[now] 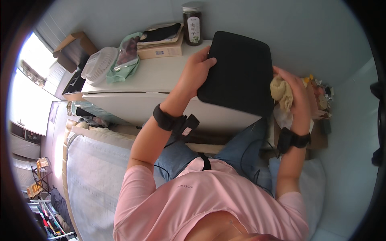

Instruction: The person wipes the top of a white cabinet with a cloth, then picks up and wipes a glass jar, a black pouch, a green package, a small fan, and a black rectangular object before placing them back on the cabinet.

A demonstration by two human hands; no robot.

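Observation:
My left hand [197, 70] grips the left edge of a flat black rectangular case or panel [239, 72] with rounded corners, thumb on its near face. It is held up in front of the white cabinet [162, 72], partly over its top. In my right hand [297, 87] is a crumpled pale-yellow cloth [281, 90], at the black panel's right edge. Some of the right fingers reach the panel's upper right edge; whether they touch it I cannot tell. The panel's far side is hidden.
A dark jar with a metal lid [192, 24] stands behind the panel. Left of it are a box with books [159, 51], a green bag [125, 70] and a white plastic basket [99, 64]. Cartons [319, 111] stand right. A bed [96, 168] lies beside me.

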